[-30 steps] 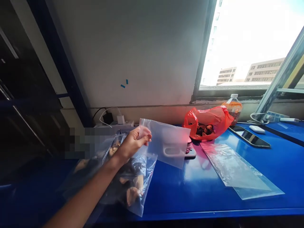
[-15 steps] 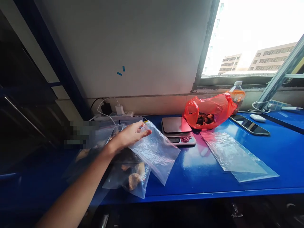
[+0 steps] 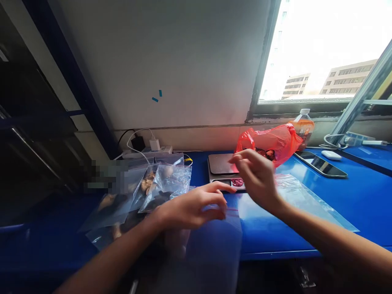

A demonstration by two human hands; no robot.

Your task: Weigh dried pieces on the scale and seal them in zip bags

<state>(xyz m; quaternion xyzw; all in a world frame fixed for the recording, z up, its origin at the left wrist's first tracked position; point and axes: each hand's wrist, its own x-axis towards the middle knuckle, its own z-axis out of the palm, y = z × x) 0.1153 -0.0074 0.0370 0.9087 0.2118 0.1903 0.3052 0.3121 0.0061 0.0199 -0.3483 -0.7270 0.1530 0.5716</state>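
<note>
A clear bag [image 3: 216, 253], seemingly with nothing in it, hangs blurred below the left hand [image 3: 196, 206], whose bent fingers appear to pinch its top, out over the worktop [image 3: 260, 243] edge. The right hand [image 3: 257, 175] is curled before the scale [image 3: 221, 163]; whether it grips anything I cannot tell. Several filled bags [image 3: 171, 181] at left look done; dark pieces [image 3: 270, 154] left in the red bag [image 3: 272, 138] and flat bags [image 3: 318, 206] at right suggest unfinished work.

The carrier bag [image 3: 277, 139] is red (the table [image 3: 260, 232] blue).
</note>
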